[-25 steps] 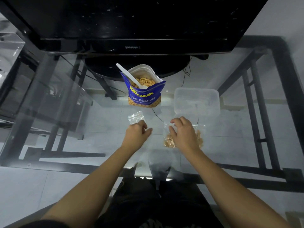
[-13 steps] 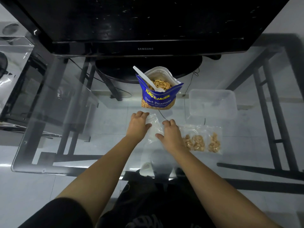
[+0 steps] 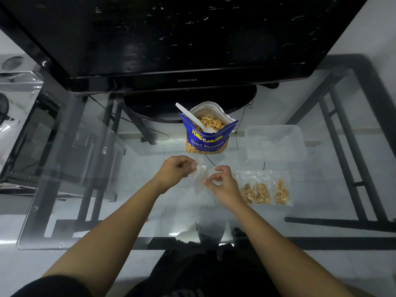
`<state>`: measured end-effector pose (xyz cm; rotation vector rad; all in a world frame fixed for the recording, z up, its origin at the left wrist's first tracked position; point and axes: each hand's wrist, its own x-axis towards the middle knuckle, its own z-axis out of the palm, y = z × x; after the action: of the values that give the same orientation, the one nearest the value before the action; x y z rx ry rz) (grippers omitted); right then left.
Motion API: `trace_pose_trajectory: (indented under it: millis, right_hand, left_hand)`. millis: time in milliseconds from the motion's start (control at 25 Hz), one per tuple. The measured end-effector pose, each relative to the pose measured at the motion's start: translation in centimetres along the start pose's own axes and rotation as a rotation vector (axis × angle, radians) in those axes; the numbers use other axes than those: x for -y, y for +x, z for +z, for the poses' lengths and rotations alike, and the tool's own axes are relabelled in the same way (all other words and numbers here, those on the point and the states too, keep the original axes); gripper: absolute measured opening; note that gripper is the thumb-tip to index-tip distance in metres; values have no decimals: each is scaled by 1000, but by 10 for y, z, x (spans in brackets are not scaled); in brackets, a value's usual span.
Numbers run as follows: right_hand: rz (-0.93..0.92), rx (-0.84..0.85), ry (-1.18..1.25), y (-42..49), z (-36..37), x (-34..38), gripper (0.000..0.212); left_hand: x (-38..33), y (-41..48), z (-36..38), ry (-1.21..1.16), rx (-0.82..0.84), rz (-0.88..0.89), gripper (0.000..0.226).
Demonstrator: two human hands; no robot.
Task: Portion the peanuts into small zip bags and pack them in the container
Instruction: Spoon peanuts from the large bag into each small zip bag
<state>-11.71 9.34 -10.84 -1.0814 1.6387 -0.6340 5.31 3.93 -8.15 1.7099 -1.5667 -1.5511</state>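
Over glass table, both hands' fingers pinch empty zip bag.

The person is wearing a black short-sleeved top. Its left sleeve is showing as a dark, rounded cuff in the lower left corner, ending above the elbow. From there both forearms are running bare down to the wrists, and the left hand and right hand are showing bare as well. Below the near edge of the glass tabletop, the dark garment front is lying in soft folds, black and matte. A faint pale print is showing at the very bottom, too cut off to read.
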Motion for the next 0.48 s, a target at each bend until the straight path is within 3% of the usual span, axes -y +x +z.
trace_pose_trajectory:
  millis: [120,320,480]
  right_hand:
    - [-27,56,94,-2,-3,10,26]
    - [-12,231,238,-5,-11,21,28]
    - [6,134,275,-9,-14,23,20]
  left_hand:
    - [-13,-5,-10,-61,88,15,14]
    - [-35,-2,-23,96,205,94,16]
    - [-42,8,-32,388,167,216,26]
